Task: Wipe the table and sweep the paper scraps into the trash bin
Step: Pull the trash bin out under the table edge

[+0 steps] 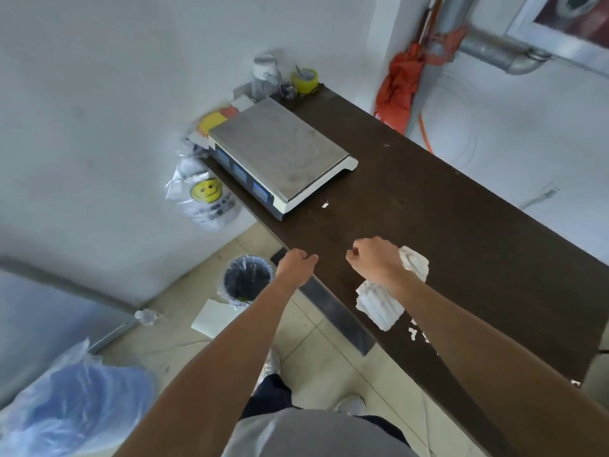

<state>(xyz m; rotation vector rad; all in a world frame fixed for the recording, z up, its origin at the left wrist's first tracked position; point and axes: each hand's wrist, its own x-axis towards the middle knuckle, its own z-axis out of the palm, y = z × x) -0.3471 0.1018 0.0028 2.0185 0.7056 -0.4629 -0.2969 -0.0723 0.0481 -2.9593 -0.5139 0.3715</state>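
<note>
R hand (372,262) grips cloth (379,303) | L hand (295,265) curled at table (428,225) edge — contents unclear

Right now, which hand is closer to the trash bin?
Left. The left hand is at the table edge by the trash bin; the right hand holds a cloth farther over.

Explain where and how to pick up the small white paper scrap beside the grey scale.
Pinch the small white paper scrap by its edges from above, approaching over the bare dark brown table, not past the grey scale: it lies flat, so a side grip likely fails.
</note>
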